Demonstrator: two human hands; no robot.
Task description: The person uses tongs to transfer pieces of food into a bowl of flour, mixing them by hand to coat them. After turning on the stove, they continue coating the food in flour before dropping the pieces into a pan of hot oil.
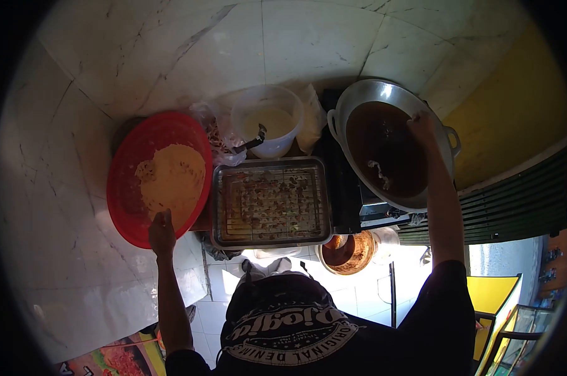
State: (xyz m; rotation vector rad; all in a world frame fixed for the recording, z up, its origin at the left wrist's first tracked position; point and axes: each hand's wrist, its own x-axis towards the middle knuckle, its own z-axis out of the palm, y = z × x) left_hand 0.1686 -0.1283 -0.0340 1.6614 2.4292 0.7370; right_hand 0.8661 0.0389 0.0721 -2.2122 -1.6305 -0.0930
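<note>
My left hand is at the near rim of a red basin, its fingers closed together by the edge of the pale flour; what they hold, if anything, is hidden. On the right, my right hand is over the far right part of a large metal wok of dark oil. Its fingers are curled, and anything in them is too small to make out. A pale, thin piece floats in the oil toward the near left side of the wok.
Between basin and wok lies a metal tray with a wire rack. Behind it stand a clear bag and a translucent tub with a black-handled utensil. A brown-stained pot sits lower, beyond the tray's near edge.
</note>
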